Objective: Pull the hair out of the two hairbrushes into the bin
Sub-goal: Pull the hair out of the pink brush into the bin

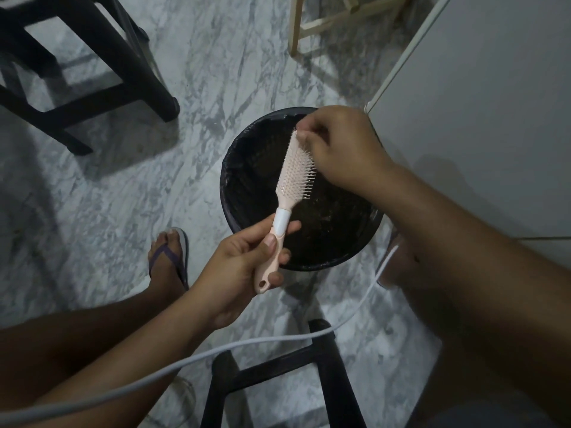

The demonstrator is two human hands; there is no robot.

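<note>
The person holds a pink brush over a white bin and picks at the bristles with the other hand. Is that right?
Not quite. The head view shows the bin is black, not white. The rest is right: the left hand holds the pink brush by its handle over the bin, and the right hand pinches at the bristles.

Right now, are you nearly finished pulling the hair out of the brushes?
Maybe midway, though it is hard to say. Done: the pink hairbrush looks mostly bare of hair. In hand: the left grip holds its handle over the black bin while the right grip pinches at the bristles near the tip. Left: any last strands, too fine to see here, and the second brush, which is not in view.
</note>
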